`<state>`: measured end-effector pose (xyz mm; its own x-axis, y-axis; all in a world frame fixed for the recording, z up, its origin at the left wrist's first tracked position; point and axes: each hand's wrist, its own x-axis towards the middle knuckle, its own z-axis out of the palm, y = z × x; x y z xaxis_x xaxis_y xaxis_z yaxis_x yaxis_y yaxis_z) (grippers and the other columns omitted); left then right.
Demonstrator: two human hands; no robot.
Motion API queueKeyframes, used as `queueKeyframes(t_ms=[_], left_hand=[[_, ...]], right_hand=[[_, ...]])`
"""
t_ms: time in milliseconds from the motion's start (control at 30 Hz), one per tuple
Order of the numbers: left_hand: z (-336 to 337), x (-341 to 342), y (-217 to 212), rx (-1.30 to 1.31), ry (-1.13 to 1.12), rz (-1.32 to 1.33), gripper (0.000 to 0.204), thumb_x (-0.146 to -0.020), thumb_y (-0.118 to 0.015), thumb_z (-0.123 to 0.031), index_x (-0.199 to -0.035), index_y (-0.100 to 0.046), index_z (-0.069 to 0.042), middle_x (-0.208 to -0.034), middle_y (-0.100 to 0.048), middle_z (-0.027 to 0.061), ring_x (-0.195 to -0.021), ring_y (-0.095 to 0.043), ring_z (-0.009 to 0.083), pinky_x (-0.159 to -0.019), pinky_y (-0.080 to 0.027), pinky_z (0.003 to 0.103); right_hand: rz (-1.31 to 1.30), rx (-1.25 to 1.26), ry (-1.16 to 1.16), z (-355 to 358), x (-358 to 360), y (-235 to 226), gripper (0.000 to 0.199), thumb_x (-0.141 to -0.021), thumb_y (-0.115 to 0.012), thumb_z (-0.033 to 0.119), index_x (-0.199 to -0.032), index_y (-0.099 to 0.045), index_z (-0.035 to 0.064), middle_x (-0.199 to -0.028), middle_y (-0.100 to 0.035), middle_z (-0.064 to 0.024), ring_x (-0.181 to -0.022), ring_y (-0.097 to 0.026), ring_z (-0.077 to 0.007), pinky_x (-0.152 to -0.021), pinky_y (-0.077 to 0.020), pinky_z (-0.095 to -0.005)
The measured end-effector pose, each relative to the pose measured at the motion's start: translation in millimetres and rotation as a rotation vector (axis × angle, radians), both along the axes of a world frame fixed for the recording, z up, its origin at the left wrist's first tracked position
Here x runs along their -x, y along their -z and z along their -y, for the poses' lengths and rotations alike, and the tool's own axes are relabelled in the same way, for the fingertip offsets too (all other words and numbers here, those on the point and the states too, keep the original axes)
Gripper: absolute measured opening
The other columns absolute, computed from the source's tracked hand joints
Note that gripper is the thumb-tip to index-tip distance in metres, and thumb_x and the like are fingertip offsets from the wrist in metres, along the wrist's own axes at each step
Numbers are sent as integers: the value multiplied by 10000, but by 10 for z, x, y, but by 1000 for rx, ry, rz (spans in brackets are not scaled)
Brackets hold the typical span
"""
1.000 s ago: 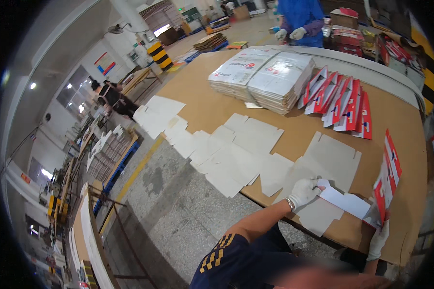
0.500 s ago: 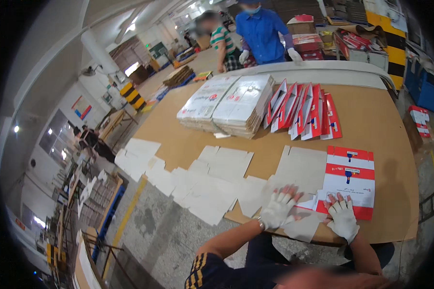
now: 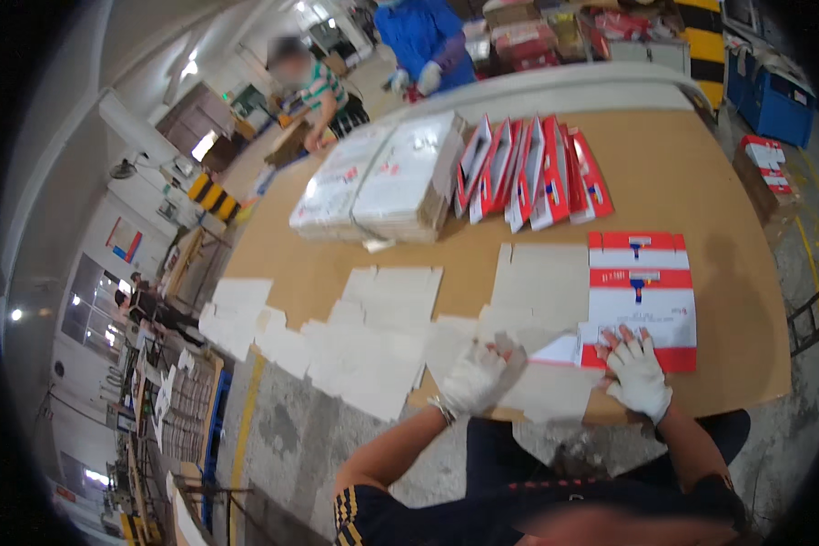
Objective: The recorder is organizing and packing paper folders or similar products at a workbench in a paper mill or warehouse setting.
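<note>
A flat carton blank (image 3: 651, 309) with red and white printed panels lies at the right of the table. My right hand (image 3: 637, 375), in a white glove with bare fingertips, rests on its lower part, fingers spread. Left of it lies a plain greyish-white carton blank (image 3: 544, 278). My left hand (image 3: 476, 376), gloved the same way, is over the plain cardboard near the table's front edge. Its fingers point right and look a little blurred, apart, with nothing seen in them. A white and red flap (image 3: 557, 350) shows between my hands.
More plain blanks (image 3: 359, 350) overlap leftward, past the table edge. Behind stand a strapped stack of white cartons (image 3: 400, 173) and a row of folded red-and-white cartons (image 3: 532, 177). A co-worker in blue (image 3: 423, 41) and a person in a striped shirt (image 3: 323, 91) are beyond the table (image 3: 701, 164).
The view has shifted, so the table sits higher and further left. My left hand has moved left, away from the printed blank. My right hand stays on that blank.
</note>
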<state>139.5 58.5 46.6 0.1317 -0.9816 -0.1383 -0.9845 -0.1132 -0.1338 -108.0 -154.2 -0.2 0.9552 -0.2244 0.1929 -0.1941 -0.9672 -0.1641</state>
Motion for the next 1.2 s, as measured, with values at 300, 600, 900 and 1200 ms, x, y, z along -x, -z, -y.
queueKeyframes(t_ms=[300, 600, 900, 1200], left_hand=[[201, -17, 402, 1010, -876, -712, 851, -759, -766, -165, -1416, -261, 31, -1312, -445, 218, -1206, -456, 300, -994, -388, 397], [512, 16, 726, 831, -804, -1098, 530, -886, -595, -83, -1337, -354, 54, -1282, -515, 169, -1109, -545, 263, -897, -452, 343], [600, 287, 594, 415, 39, -422, 757, -817, -598, -135, -1471, -230, -40, -1539, -174, 199, -1427, -173, 373, -1099, -179, 597], [749, 472, 530, 335, -28, -220, 746, -841, -603, -415, -1470, -297, -157, -1525, -229, 180, -1413, -208, 373, -1024, -193, 697]], right_hand=[[5, -13, 9, 21, -102, -84, 672, -759, -674, 386, -1339, -483, 105, -1445, -399, -113, -1364, -300, -345, -1118, -146, -572], [-42, 14, -50, 59, 45, -101, 644, -773, -649, 296, -1373, -456, 163, -1460, -393, -81, -1360, -319, -322, -1107, -160, -581], [-24, 103, -106, 176, 24, -197, 503, -865, -445, 103, -1368, -445, 124, -1472, -384, -60, -1360, -347, -267, -1086, -217, -579], [-9, 144, -103, 137, 12, -34, 466, -883, -446, 152, -1349, -457, 141, -1454, -402, -59, -1344, -369, -257, -1071, -229, -621]])
